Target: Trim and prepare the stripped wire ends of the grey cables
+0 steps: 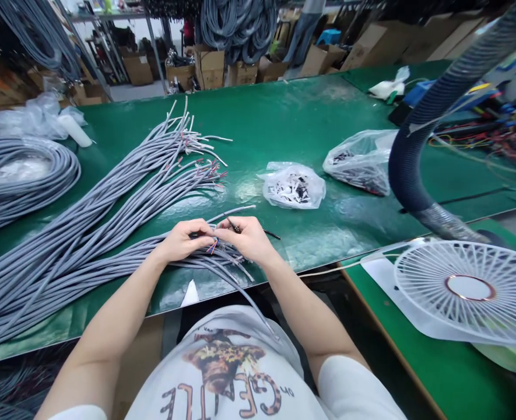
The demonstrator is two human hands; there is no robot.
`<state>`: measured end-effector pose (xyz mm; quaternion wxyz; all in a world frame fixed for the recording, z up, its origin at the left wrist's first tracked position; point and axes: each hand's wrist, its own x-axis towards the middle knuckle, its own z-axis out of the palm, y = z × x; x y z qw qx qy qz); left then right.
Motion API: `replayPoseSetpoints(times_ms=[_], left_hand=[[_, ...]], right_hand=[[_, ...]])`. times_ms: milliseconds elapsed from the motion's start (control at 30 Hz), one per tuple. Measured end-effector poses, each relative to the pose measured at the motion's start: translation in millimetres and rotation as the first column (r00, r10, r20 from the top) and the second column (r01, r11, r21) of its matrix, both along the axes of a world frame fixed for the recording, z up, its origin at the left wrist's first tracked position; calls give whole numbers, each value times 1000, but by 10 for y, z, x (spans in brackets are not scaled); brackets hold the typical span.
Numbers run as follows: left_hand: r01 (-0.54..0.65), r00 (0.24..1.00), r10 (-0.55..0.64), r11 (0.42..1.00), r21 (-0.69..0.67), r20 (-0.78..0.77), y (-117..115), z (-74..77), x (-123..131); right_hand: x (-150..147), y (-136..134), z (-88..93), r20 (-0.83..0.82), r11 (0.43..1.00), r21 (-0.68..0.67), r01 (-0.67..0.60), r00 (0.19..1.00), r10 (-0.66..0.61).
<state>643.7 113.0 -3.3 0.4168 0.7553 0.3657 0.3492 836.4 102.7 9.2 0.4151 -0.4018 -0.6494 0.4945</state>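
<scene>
My left hand pinches the end of a grey cable, thumb against index finger. Blue and orange wires fan out just below its fingertips. Close beside it, nearly touching, my right hand is closed round a slim dark tool that looks like tweezers; its ends stick out on both sides of the hand. The exact grip of the right fingertips on the wires is hidden. Under both hands lies a bundle of grey cables, its ends pointing right.
Two more grey cable bundles with stripped ends lie to the left, near a coiled cable. Beyond my hands sit a bag of small black and white parts and another bag. At right are a flexible duct and a fan.
</scene>
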Motion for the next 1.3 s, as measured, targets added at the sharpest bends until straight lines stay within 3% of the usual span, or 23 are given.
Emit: replayPoseSetpoints(times_ms=[167,300,500,633,767,867,967,1033,1100,1133,1167,1233,1300], left_hand=[[-100,980,128,980,-175,156,-23,-38,60],[-123,938,206,949,-289,279,-9,-39,95],[-68,920,193,936,-347,340,13,-32,79],[-117,961,165,970,-214,224,-11,-33,56],[-256,963,256,967,-10,82,-26,68,21],[-448,869,441,894,-23,224,132,234,-88],[-655,701,588,755,37,402,494,375,-328],[-699,680,611,707,105,406,740,389,-515],[-712,699,668,684,160,254,873,327,-648],[-700,714,686,691,182,143,880,277,-677],[-652,751,660,735,186,21,847,221,-679],[-501,834,514,858,112,-200,700,114,-618],[-374,872,359,927,20,-332,519,44,-518]], right_hand=[[-105,-111,-38,3,967,210,143,989,-147],[-126,-73,-69,40,966,199,165,984,-176],[-213,-22,-148,173,918,340,203,946,-273],[-209,3,-95,114,926,320,201,962,-248],[46,109,7,65,927,251,278,951,-303],[409,209,-3,185,884,289,368,884,-429],[774,289,-143,412,847,394,356,755,-509],[955,333,-286,554,832,446,330,628,-546],[1073,373,-436,660,835,473,280,515,-547],[1111,389,-501,703,843,479,245,467,-536],[1137,400,-554,737,850,484,207,428,-523],[1157,401,-613,767,851,502,153,374,-520],[1142,368,-605,753,833,535,143,368,-546]])
